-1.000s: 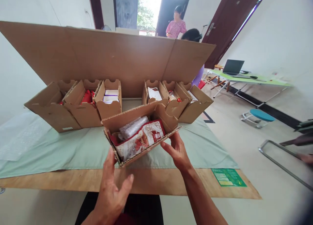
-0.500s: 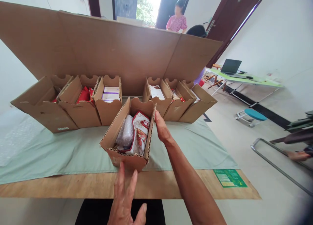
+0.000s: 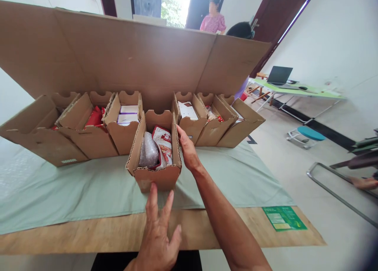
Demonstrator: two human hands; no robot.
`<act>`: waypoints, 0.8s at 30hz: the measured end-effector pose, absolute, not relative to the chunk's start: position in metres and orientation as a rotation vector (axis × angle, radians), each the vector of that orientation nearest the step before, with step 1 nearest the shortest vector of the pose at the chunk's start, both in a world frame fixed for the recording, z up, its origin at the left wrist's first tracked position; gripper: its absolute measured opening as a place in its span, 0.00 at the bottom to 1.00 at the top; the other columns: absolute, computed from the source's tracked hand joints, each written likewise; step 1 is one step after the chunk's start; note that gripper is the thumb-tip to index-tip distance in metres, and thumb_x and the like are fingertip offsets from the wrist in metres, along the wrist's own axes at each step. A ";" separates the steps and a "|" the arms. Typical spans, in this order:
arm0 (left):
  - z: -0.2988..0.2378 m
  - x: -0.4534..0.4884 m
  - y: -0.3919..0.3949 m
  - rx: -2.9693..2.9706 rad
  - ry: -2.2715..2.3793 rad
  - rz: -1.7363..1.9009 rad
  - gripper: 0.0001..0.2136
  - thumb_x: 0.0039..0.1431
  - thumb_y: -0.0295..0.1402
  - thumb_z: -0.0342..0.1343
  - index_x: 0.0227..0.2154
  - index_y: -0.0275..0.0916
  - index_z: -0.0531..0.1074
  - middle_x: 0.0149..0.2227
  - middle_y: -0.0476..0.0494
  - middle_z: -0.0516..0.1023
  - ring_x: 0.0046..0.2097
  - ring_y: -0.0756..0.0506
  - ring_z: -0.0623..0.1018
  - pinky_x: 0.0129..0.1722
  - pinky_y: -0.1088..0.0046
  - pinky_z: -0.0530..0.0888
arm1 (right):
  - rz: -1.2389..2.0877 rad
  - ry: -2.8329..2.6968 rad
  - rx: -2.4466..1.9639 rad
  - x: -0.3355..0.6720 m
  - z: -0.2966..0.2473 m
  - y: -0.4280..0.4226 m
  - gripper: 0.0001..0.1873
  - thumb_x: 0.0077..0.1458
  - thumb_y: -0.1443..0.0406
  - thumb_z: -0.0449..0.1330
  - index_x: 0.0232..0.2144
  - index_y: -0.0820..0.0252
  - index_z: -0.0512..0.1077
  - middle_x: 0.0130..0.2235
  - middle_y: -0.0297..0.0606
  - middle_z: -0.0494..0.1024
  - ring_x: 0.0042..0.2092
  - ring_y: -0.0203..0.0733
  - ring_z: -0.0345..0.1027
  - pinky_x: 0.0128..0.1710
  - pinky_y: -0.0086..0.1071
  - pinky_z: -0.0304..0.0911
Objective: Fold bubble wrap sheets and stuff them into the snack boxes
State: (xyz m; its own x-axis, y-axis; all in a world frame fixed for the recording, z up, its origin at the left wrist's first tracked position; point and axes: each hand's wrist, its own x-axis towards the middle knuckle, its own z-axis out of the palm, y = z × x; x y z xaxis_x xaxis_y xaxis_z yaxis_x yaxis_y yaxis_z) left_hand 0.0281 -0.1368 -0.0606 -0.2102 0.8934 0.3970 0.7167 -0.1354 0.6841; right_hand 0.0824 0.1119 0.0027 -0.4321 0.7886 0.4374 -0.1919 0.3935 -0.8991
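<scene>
A small open cardboard box [image 3: 156,176] stands on the pale green cloth [image 3: 88,188], in the gap of a row of similar boxes. It holds a red and white packet [image 3: 163,145] and a bubble-wrapped item [image 3: 148,152]. My left hand [image 3: 158,231] has its fingers stretched out, the tips against the box's near end. My right hand [image 3: 186,147] lies flat along the box's right side wall, fingers extended.
Boxes [image 3: 124,123] with goods stand left and right [image 3: 191,123] of the gap, against a tall cardboard sheet [image 3: 132,62]. The wooden table edge [image 3: 88,235] carries a green label [image 3: 283,219]. Two people are behind the sheet; a laptop table [image 3: 295,91] and stool [image 3: 308,133] stand at right.
The box was turned lengthwise and slid away from me into the gap in the row. Both hands followed it forward, left at its near end, right along its side.
</scene>
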 end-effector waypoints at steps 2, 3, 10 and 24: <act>-0.058 0.026 -0.121 1.816 1.927 1.263 0.42 0.61 0.21 0.55 0.74 0.54 0.47 0.78 0.40 0.26 0.76 0.26 0.43 0.67 0.34 0.61 | 1.302 -1.640 -0.520 0.095 -0.011 0.105 0.39 0.65 0.37 0.50 0.67 0.49 0.66 0.71 0.36 0.62 0.71 0.51 0.55 0.71 0.47 0.54; -0.058 0.024 -0.112 1.809 1.925 1.269 0.41 0.61 0.23 0.55 0.74 0.53 0.48 0.78 0.39 0.26 0.76 0.26 0.42 0.67 0.34 0.61 | 1.334 -1.628 -0.549 0.103 -0.020 0.101 0.38 0.65 0.36 0.50 0.67 0.49 0.67 0.71 0.37 0.64 0.71 0.52 0.56 0.68 0.48 0.58; -0.060 0.028 -0.032 1.683 1.958 1.419 0.39 0.60 0.29 0.57 0.73 0.38 0.50 0.77 0.31 0.24 0.76 0.26 0.37 0.70 0.35 0.53 | 1.428 -1.651 -0.869 0.136 -0.068 0.079 0.38 0.58 0.33 0.56 0.54 0.52 0.78 0.63 0.47 0.73 0.56 0.55 0.74 0.58 0.50 0.69; -0.038 0.000 0.052 1.583 1.789 1.183 0.38 0.55 0.32 0.59 0.69 0.32 0.59 0.76 0.26 0.23 0.74 0.22 0.53 0.63 0.47 0.71 | 1.419 -1.536 -0.898 0.131 -0.076 0.082 0.43 0.59 0.32 0.52 0.59 0.57 0.70 0.60 0.52 0.75 0.49 0.51 0.77 0.47 0.44 0.74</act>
